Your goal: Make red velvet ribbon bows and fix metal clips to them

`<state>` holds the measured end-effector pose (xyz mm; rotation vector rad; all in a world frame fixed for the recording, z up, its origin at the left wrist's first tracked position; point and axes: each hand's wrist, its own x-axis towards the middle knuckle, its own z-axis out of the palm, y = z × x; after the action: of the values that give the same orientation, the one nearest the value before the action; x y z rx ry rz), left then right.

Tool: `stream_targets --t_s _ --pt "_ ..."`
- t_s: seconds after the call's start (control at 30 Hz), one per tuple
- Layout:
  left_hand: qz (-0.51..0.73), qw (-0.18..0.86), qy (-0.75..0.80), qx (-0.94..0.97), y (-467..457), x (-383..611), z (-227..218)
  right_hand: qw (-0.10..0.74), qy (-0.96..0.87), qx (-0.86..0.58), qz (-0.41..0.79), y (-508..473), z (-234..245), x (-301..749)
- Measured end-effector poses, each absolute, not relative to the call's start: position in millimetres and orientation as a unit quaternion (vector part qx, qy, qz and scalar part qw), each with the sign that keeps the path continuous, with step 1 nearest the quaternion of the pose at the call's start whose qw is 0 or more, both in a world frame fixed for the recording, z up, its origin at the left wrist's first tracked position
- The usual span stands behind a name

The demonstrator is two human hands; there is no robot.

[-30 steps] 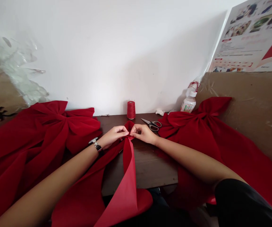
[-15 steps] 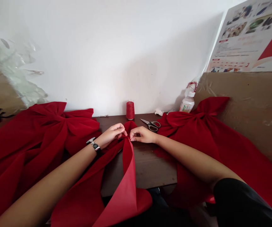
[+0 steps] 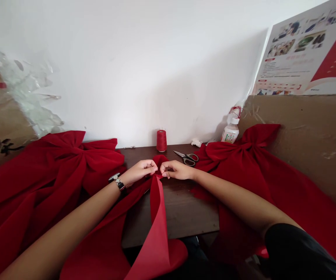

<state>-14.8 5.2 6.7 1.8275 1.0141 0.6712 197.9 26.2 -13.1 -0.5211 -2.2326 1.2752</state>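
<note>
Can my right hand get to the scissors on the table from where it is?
Probably yes: the right hand lies just short of the scissors, with nothing standing between them.

Your left hand [image 3: 140, 172] and right hand [image 3: 176, 170] cover the gathered middle of the red bow [image 3: 158, 206], hiding how it's bound. The poster [image 3: 302, 58] runs off the top and right edges, its small print too small to read. The metal sliver [image 3: 129, 147] on the far edge of the table [image 3: 182, 210] is too small to identify.
</note>
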Motion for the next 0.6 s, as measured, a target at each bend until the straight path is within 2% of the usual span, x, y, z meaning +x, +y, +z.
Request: stream_targets --t_s 0.3,0.6 --pt "0.322 0.545 0.372 0.679 -1.6 -8.5 3.4 0.394 -0.659 -0.238 0.595 17.2 -18.3 185.3" --pt "0.338 0.554 0.359 0.671 0.6 -8.9 0.4 0.389 -0.604 -0.251 0.649 16.4 -20.2 182.5"
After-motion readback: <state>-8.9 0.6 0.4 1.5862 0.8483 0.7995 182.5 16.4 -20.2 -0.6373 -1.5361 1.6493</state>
